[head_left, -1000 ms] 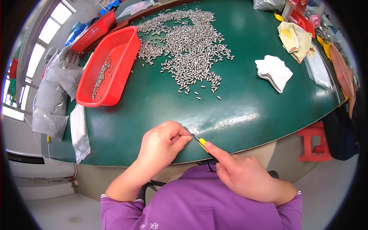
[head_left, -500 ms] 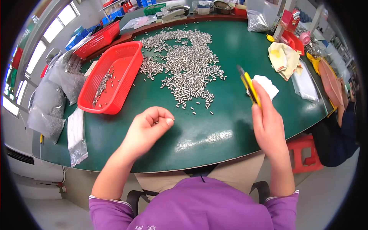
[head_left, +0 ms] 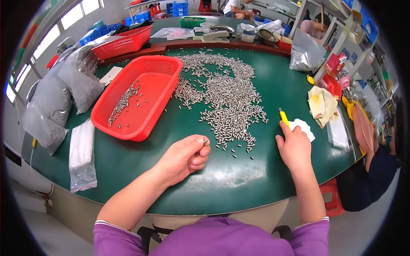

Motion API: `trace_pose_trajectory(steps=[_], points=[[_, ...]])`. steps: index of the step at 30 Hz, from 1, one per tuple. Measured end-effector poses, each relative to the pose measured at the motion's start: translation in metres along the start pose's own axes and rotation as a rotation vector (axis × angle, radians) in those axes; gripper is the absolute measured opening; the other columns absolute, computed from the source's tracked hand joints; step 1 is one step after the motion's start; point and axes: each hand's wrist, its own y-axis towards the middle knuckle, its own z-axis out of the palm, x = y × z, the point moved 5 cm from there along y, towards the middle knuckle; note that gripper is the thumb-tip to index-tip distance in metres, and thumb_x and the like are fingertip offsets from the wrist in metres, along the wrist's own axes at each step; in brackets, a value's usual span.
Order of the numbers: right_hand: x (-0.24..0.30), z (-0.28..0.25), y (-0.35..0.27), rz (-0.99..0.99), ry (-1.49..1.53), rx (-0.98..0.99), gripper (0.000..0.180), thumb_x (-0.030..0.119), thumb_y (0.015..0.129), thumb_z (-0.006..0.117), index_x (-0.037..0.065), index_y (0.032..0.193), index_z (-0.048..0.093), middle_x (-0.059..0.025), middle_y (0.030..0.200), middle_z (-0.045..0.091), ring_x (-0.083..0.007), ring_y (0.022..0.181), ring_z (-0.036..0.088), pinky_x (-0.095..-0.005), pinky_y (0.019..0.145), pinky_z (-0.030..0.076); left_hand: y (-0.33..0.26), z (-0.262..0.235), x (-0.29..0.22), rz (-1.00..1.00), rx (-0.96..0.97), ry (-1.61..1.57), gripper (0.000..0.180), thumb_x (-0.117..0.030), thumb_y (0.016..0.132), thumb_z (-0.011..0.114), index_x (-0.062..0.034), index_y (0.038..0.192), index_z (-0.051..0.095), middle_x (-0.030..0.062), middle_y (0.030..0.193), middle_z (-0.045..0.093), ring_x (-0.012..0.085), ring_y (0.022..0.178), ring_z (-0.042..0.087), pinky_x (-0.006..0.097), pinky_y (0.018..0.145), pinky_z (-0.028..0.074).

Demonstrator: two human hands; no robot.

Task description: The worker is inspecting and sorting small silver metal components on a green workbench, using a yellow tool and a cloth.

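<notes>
My left hand (head_left: 183,158) is closed, its thumb and forefinger pinching a small silver metal pin (head_left: 206,141) over the near part of the green table (head_left: 141,192). Under my right hand (head_left: 295,147) is a yellow utility knife (head_left: 284,117); the fingers rest round it and only its front end shows. A crumpled white paper (head_left: 303,128) lies beside these fingers, partly covered by them. Between and beyond my hands spreads a big pile of similar metal pins (head_left: 232,102). To the left, a red plastic basket (head_left: 147,121) holds a smaller heap of them.
Clear bags of metal parts (head_left: 53,109) and flat plastic bags (head_left: 82,149) line the left side. A stained cloth (head_left: 322,106) and another bag of parts (head_left: 304,53) are at right. Trays and a metal bowl (head_left: 268,36) stand behind. Other people sit beyond and at right.
My right hand has lowered the yellow knife from above the table to beside the white paper. My left hand has turned, and a metal pin now shows at its fingertips. The view has shifted.
</notes>
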Motion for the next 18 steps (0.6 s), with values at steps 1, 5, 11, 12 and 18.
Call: trace_pose_trajectory(steps=[1, 5, 11, 12, 18], points=[[0.006, -0.006, 0.003, -0.024, -0.029, 0.01, 0.042, 0.02, 0.081, 0.066, 0.008, 0.121, 0.059, -0.0161, 0.091, 0.054, -0.0324, 0.077, 0.058, -0.0434, 0.067, 0.049, 0.0, -0.003, 0.001, 0.002, 0.0, 0.006, 0.014, -0.02, 0.1, 0.046, -0.0071, 0.096, 0.05, 0.0006, 0.077, 0.047, 0.0073, 0.059, 0.035, 0.021, 0.054, 0.032], [0.077, -0.051, 0.023, -0.474, 0.599, -0.245, 0.027, 0.01, 0.073, 0.073, 0.007, 0.098, 0.064, -0.0101, 0.094, 0.059, -0.0294, 0.087, 0.058, -0.0397, 0.075, 0.048, -0.001, -0.006, 0.004, 0.019, -0.035, 0.036, 0.015, -0.022, 0.1, 0.047, -0.0074, 0.096, 0.051, 0.0002, 0.077, 0.047, 0.0071, 0.059, 0.036, 0.021, 0.053, 0.031], [0.129, -0.024, 0.008, -0.618, 0.992, 0.031, 0.018, 0.014, 0.075, 0.073, 0.012, 0.091, 0.067, -0.0054, 0.094, 0.058, -0.025, 0.091, 0.058, -0.0371, 0.076, 0.048, -0.001, -0.004, 0.01, -0.009, -0.022, 0.106, 0.019, -0.028, 0.099, 0.05, -0.0092, 0.097, 0.05, -0.0028, 0.078, 0.05, 0.0051, 0.06, 0.038, 0.02, 0.053, 0.031], [0.127, -0.02, 0.006, -0.602, 1.023, 0.027, 0.017, 0.013, 0.074, 0.074, 0.012, 0.091, 0.067, -0.0049, 0.094, 0.057, -0.0239, 0.091, 0.058, -0.0361, 0.075, 0.048, -0.002, -0.006, 0.012, -0.004, -0.035, 0.093, 0.019, -0.028, 0.099, 0.05, -0.0092, 0.097, 0.05, -0.0028, 0.078, 0.05, 0.0051, 0.06, 0.038, 0.02, 0.053, 0.031], [0.123, -0.011, 0.002, -0.652, 1.1, -0.038, 0.02, 0.01, 0.07, 0.076, 0.012, 0.089, 0.07, -0.0017, 0.088, 0.06, -0.0205, 0.082, 0.059, -0.0338, 0.072, 0.047, -0.004, -0.005, 0.019, -0.104, -0.018, 0.078, 0.019, -0.027, 0.099, 0.049, -0.0083, 0.099, 0.049, -0.0021, 0.081, 0.052, 0.0056, 0.062, 0.041, 0.02, 0.055, 0.034]])
